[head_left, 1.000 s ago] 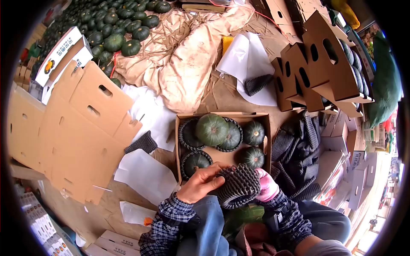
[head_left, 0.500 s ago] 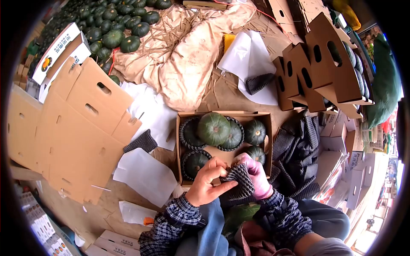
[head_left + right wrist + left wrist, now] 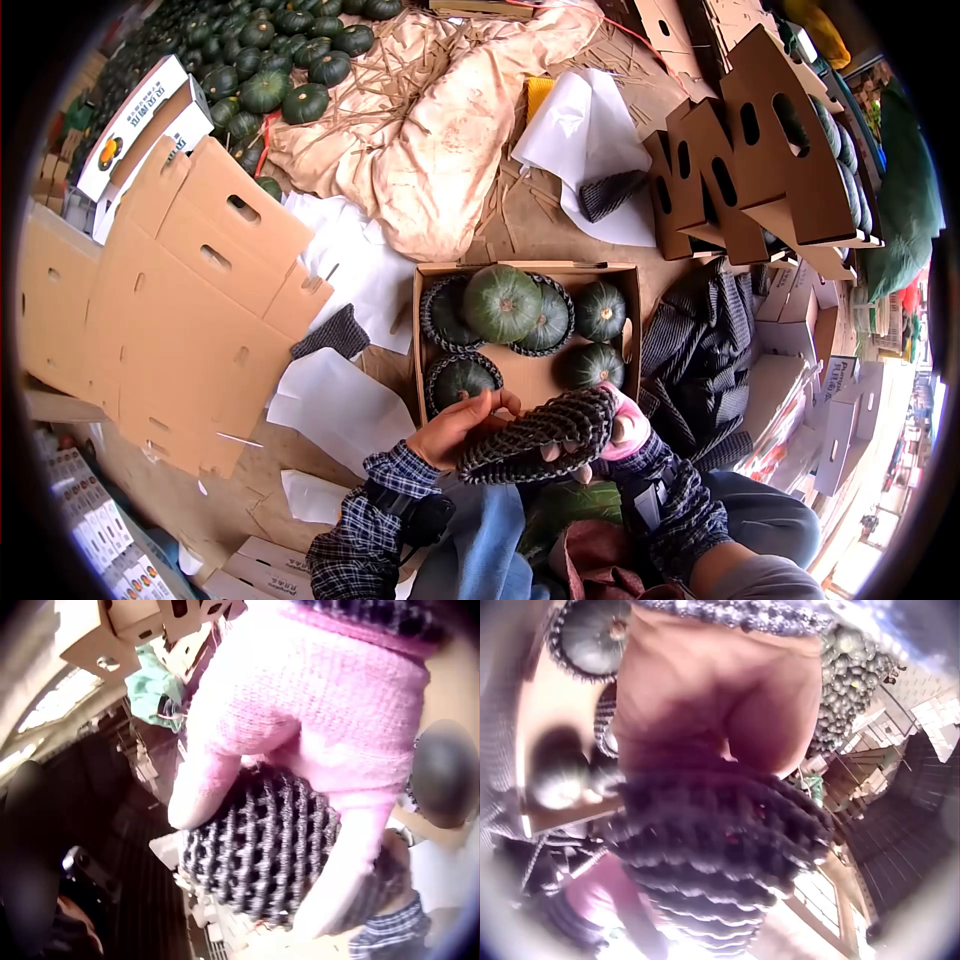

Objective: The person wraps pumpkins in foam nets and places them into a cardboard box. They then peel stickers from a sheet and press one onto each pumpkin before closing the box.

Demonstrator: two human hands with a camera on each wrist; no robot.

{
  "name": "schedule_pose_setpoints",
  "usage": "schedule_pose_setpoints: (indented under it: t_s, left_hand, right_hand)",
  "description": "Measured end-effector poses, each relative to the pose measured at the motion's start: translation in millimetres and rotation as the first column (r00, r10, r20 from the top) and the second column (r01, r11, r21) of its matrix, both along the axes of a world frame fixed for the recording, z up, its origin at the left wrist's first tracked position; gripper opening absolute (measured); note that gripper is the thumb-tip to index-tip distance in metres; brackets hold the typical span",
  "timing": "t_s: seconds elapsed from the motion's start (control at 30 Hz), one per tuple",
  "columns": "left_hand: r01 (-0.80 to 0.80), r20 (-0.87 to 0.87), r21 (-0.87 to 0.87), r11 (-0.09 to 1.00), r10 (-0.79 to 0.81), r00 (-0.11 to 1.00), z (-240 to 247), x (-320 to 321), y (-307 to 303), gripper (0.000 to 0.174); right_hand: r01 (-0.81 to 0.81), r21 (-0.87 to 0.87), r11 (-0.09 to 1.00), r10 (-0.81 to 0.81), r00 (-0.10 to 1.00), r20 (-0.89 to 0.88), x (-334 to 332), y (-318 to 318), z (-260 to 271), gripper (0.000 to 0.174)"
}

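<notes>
— So, what are the hands doing, nearest the body?

— Both are clamping on one black foam net [image 3: 540, 438], just above the lap. The bare left hand [image 3: 455, 432] is curling its fingers and thumb round the net's left end. The right hand [image 3: 625, 430], in a pink glove, is gripping the right end, so the net is stretching between them.

— And beyond that?

— Just past the net, an open cardboard box [image 3: 527, 268] is holding dark green squashes [image 3: 498, 300], some sitting in nets. Farther off, a tan cloth [image 3: 440, 130] is lying crumpled, and a squash pile [image 3: 270, 60] is filling the far left corner.
</notes>
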State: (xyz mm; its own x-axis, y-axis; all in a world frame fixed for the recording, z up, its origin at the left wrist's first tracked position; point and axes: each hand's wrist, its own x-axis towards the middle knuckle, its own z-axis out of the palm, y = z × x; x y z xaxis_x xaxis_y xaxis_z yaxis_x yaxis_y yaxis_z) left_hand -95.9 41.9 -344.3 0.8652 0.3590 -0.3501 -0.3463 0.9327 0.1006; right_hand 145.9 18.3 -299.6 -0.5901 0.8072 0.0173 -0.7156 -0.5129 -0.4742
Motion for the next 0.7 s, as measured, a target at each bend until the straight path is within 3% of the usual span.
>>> schedule_pose_setpoints:
  t_s: [0.03,0.1,0.13,0.17,0.2,0.23,0.27,0.3,0.37,0.43,0.47,0.5,0.57,0.6,0.63,0.7]
  left_hand:
    - [0.116,-0.076,-0.146,0.982,-0.128,0.989,1.0,-2.6,5.8,0.034]
    - [0.277,-0.340,0.266,0.923,-0.179,0.923,-7.1,-8.9,35.7,0.029]
    - [0.212,-0.360,0.535,0.818,-0.007,0.933,-7.7,-8.2,51.9,0.023]
    - [0.224,-0.470,0.734,0.642,0.241,0.849,-7.2,-6.9,71.6,0.017]
    - [0.360,-0.551,0.823,0.439,0.463,0.694,-5.8,-5.3,87.3,0.018]
    - [0.477,-0.409,0.870,0.129,0.729,0.549,-8.4,2.4,101.5,0.020]
    - [0.494,-0.254,0.869,-0.019,0.840,0.479,-23.1,10.5,111.2,0.022]
    - [0.529,-0.313,0.848,0.023,0.827,0.466,-34.9,16.2,118.1,0.022]
    - [0.467,-0.495,0.842,0.270,0.731,0.470,-44.5,25.9,119.8,0.023]
    - [0.437,-0.468,0.857,0.273,0.768,0.437,-46.0,31.6,105.3,0.022]
    - [0.415,-0.403,0.883,0.219,0.807,0.432,-49.9,36.8,93.6,0.022]
    - [0.418,-0.415,0.879,0.229,0.799,0.436,-53.7,43.9,81.7,0.022]
    - [0.415,-0.362,0.895,0.163,0.808,0.464,-65.4,58.5,70.4,0.023]
    - [0.375,-0.419,0.894,0.246,0.758,0.500,-63.7,63.2,71.8,0.023]
    - [0.278,-0.384,0.921,0.274,0.763,0.519,-62.0,71.4,75.9,0.022]
    - [0.234,-0.324,0.944,0.235,0.797,0.509,-57.2,81.2,84.9,0.021]
  right_hand:
    - [0.059,0.068,0.996,-0.059,0.998,0.000,-2.7,9.0,-1.0,0.047]
    - [0.157,-0.123,0.980,-0.144,0.984,0.109,-3.7,5.2,-17.1,0.050]
    - [0.195,-0.148,0.970,-0.142,0.941,0.307,0.8,9.7,-27.7,0.044]
    - [0.292,-0.142,0.946,-0.170,0.816,0.552,-2.2,13.8,-29.7,0.033]
    - [0.342,-0.118,0.932,-0.171,0.705,0.688,-10.0,20.5,-34.5,0.032]
    - [0.388,-0.092,0.917,-0.162,0.572,0.804,-21.9,26.6,-38.7,0.031]
    - [0.448,-0.118,0.886,-0.169,0.550,0.818,-34.0,30.4,-48.6,0.033]
    - [0.509,-0.134,0.851,-0.183,0.525,0.832,-43.3,35.9,-64.4,0.036]
    - [0.593,0.000,0.805,-0.299,0.406,0.864,-53.2,45.5,-85.6,0.034]
    - [0.457,0.151,0.876,-0.297,0.268,0.917,-36.3,42.0,-75.5,0.029]
    - [0.331,0.453,0.828,-0.506,0.091,0.858,-24.2,40.3,-68.1,0.025]
    - [0.238,0.487,0.840,-0.504,0.010,0.864,-11.7,39.4,-53.0,0.025]
    - [0.056,0.437,0.898,-0.428,-0.126,0.895,22.4,33.2,-80.6,0.028]
    - [0.027,0.561,0.827,-0.556,-0.095,0.825,30.4,39.4,-84.4,0.030]
    - [0.135,0.602,0.787,-0.612,0.041,0.790,34.3,44.8,-88.3,0.029]
    - [0.236,0.562,0.793,-0.607,0.232,0.760,38.2,60.2,-92.5,0.024]
